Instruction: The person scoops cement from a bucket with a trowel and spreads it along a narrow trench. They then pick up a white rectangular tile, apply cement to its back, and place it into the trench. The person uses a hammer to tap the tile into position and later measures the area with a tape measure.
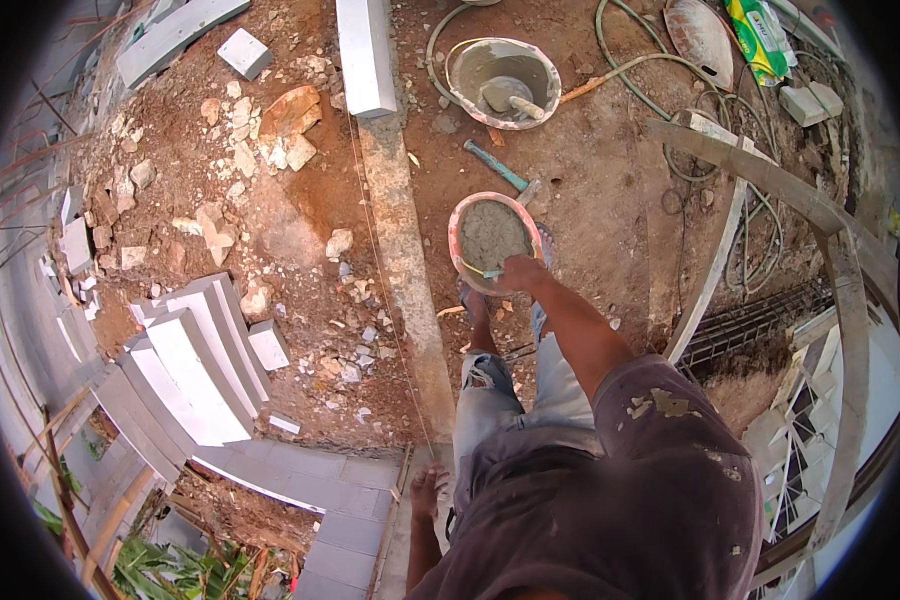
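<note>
My right hand (523,272) is closed on the near rim or handle of a small pinkish bucket (454,238); which of the two it grips is hard to make out. Wet grey mortar (494,236) fills much of this bucket, which is above the ground by my feet. Hanging low at my left side, my left hand (427,490) holds nothing visible, its fingers loosely apart. Just beyond the bucket lies a hammer (497,167) with a teal handle. Farther off stands a larger tub (457,62) with mortar and a handled tool (526,107) in it.
A narrow concrete strip (395,190) with a taut string runs along my left, bearing a white block (365,60). Stacked white blocks (192,375) and rubble (215,230) lie farther left. A green hose (650,60), curved boards (770,175) and steel rebar (755,335) are at right.
</note>
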Motion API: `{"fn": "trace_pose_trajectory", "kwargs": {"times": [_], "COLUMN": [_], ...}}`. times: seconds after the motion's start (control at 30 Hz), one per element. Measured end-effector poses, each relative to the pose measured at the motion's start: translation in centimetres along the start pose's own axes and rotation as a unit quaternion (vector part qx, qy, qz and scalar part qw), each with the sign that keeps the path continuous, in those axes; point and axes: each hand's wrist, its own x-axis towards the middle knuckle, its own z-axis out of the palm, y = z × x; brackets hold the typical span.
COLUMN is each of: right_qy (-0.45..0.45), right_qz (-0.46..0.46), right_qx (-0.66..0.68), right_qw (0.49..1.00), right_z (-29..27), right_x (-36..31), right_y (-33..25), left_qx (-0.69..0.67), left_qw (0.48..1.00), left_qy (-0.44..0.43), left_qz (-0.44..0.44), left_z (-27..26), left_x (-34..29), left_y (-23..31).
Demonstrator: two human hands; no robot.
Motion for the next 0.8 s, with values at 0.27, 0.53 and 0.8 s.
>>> {"fn": "trace_pose_trajectory", "kwargs": {"times": [0.27, 0.53, 0.8], "right_qy": [0.039, 0.164, -0.027], "right_qz": [0.027, 0.095, 0.060], "right_qx": [0.093, 0.156, 0.169], "right_qw": [0.994, 0.969, 0.984], "right_z": [-5.3, -3.1, -5.8], "right_x": [-8.1, -5.9, -4.3], "right_y": [9.1, 19.2, 28.2], "left_qx": [0.054, 0.080, 0.100], "left_qw": [0.998, 0.991, 0.995], "left_qy": [-0.021, -0.050, -0.022], "left_qz": [0.023, 0.091, 0.012], "left_z": [2.2, 5.1, 8.3], "left_x": [-0.4, 0.4, 1.2], "left_y": [3.6, 10.1, 7.5]}}
